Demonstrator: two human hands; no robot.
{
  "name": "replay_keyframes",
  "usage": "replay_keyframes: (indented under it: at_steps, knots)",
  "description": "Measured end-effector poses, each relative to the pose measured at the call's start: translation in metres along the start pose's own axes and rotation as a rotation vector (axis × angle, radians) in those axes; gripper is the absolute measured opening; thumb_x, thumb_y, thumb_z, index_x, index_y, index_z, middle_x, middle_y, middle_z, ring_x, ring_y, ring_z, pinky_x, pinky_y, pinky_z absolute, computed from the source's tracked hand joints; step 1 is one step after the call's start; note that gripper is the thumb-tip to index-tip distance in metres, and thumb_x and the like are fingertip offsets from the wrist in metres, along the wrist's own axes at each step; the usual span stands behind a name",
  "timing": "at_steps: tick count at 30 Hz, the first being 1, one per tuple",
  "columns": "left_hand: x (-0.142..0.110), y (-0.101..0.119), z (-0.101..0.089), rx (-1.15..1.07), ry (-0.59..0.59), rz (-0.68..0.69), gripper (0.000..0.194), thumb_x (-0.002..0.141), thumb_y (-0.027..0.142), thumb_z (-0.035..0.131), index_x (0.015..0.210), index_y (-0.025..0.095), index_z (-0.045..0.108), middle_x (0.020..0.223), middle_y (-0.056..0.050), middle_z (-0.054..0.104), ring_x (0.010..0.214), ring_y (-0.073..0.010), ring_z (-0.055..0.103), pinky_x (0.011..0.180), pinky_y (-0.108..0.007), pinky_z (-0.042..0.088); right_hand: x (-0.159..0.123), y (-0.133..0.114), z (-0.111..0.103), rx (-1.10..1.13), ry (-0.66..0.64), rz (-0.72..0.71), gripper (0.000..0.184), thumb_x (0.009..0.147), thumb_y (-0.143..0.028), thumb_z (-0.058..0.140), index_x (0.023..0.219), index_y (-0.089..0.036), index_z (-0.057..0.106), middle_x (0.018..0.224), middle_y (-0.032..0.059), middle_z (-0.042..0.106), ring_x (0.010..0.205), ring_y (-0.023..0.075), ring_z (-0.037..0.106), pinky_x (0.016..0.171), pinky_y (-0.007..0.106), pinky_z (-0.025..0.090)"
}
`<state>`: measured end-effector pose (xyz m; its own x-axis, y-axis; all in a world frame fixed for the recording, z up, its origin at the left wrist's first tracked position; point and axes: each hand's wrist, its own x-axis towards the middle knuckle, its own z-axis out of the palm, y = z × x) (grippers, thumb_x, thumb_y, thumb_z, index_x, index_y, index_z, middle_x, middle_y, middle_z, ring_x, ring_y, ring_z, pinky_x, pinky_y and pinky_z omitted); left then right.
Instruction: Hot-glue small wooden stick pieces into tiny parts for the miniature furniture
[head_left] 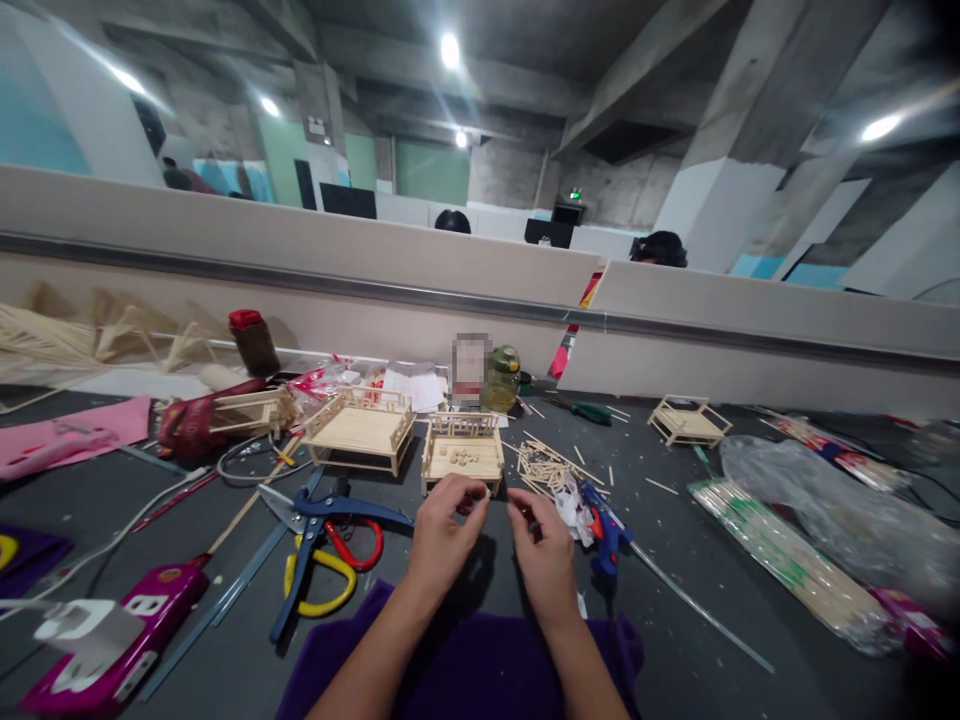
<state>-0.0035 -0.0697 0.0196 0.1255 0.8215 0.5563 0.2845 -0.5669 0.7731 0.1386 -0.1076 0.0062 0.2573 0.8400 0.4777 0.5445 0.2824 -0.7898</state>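
My left hand (448,530) is just in front of a small wooden stick-built piece with a railing (463,445), which carries several tiny wooden bits on its top. Its thumb and index finger are pinched together; whatever lies between them is too small to make out. My right hand (545,553) hovers a short way to the right with curled fingers, and I cannot see what they hold. A larger stick-built model bed (358,430) stands behind and to the left. Beyond my right hand lies a pile of short wooden sticks (551,468) beside a blue glue gun (611,540).
Blue-handled cutters (306,530) and yellow-and-red scissors (330,580) lie at left. A purple power strip (124,640) is nearer the front. Purple cloth (465,665) lies under my forearms. Bagged sticks (787,560) and a small wooden frame (688,422) are right. A partition (300,265) runs behind.
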Motion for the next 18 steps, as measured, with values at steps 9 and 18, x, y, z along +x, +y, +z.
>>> replay_keyframes:
  at_steps: [9,18]
  knots:
    - [0.002,-0.002,0.003,-0.248,-0.049,-0.271,0.011,0.08,0.026,0.064,0.083,0.017,0.068,0.08,-0.003,0.067,0.069,-0.0151,0.06,0.062,-0.024,0.047,0.015,-0.024,0.003,-0.327,-0.217,-0.292,0.033,0.09,-0.01,0.044,0.118,-0.019,0.059,0.1,0.0093,0.06,0.094,0.0219,0.057,0.082,0.035,0.048]
    - [0.01,-0.007,-0.011,-0.256,0.07,-0.36,0.011,0.08,0.028,0.064,0.082,0.018,0.066,0.079,-0.003,0.066,0.072,-0.016,0.061,0.063,-0.024,0.047,0.033,-0.031,0.009,-0.364,-0.303,-0.305,0.035,0.089,-0.012,0.049,0.123,-0.02,0.053,0.111,0.0097,0.06,0.104,0.0227,0.056,0.088,0.037,0.049]
